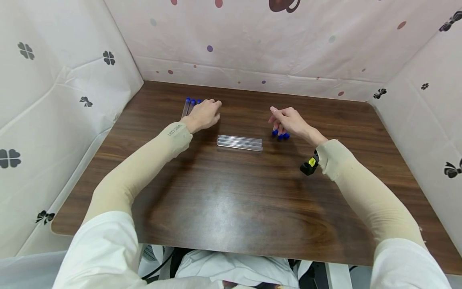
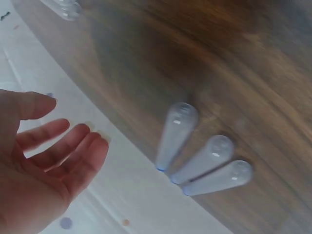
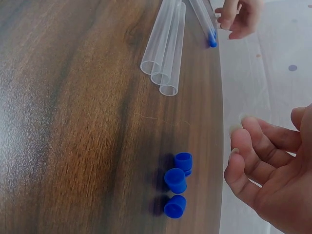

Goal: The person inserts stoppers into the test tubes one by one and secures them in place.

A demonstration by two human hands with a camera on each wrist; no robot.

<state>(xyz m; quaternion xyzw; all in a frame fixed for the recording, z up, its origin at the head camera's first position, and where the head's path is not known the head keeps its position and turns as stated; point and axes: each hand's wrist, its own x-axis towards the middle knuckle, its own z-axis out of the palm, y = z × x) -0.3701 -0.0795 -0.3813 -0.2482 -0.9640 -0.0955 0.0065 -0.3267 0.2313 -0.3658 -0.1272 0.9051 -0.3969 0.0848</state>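
Note:
My left hand [image 1: 203, 115] hovers with relaxed fingers beside three capped clear test tubes [image 2: 214, 158] at the far left of the table. Their blue caps point toward the back edge, and the hand partly hides them in the head view. Three uncapped test tubes [image 1: 240, 143] lie side by side between my hands, open ends [image 3: 169, 89] facing right. Over on the right, my right hand [image 1: 288, 120] is held above three loose blue caps [image 3: 175, 180], fingers loosely bent and nothing in them. Those caps sit close together on the wood.
A dark brown wooden table [image 1: 231, 208] spans the space before me. White patterned sheets [image 1: 252, 48] rise behind it and on both sides. A small black device with a yellow patch [image 1: 309, 165] is on my right wrist.

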